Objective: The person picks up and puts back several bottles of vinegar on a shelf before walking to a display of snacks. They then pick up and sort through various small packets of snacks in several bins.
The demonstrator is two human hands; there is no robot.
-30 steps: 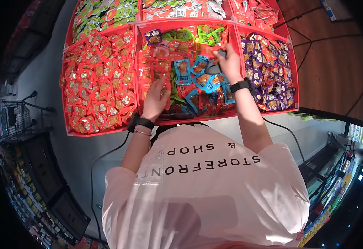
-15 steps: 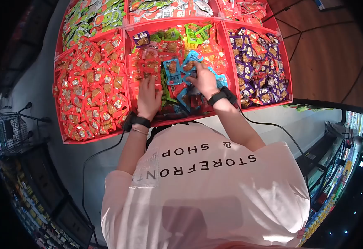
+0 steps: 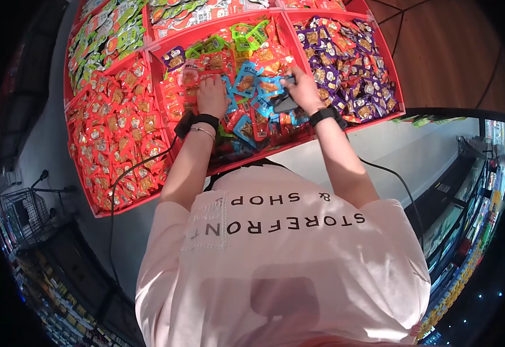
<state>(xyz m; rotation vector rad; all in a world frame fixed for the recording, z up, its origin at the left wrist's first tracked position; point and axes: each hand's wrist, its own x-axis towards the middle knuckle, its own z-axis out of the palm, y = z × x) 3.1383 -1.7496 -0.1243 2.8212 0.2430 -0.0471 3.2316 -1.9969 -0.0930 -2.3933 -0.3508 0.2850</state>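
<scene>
My left hand (image 3: 212,98) lies palm down over the middle bin, its fingers slightly apart on red packets (image 3: 212,62) and beside a blue packet partly hidden by it. My right hand (image 3: 302,91) is at the right part of the same bin. Its thumb and fingers appear to pinch the edge of a dark grey packet (image 3: 285,103), next to blue packets (image 3: 245,79). More blue packets lie between the hands, and green packets (image 3: 250,36) are near the bin's back. Black bands circle both wrists.
The red-edged display (image 3: 281,151) has a left bin of red packets (image 3: 113,136), a right bin of purple packets (image 3: 363,87), and back bins of green and silver packets. Cables run from both wrists. A wire cart (image 3: 24,211) stands at left, shelves at right.
The display has shifted up and left in view. My right hand has moved right, away from the blue packets; a dark grey packet now shows there. My left hand has moved toward the blue packets.
</scene>
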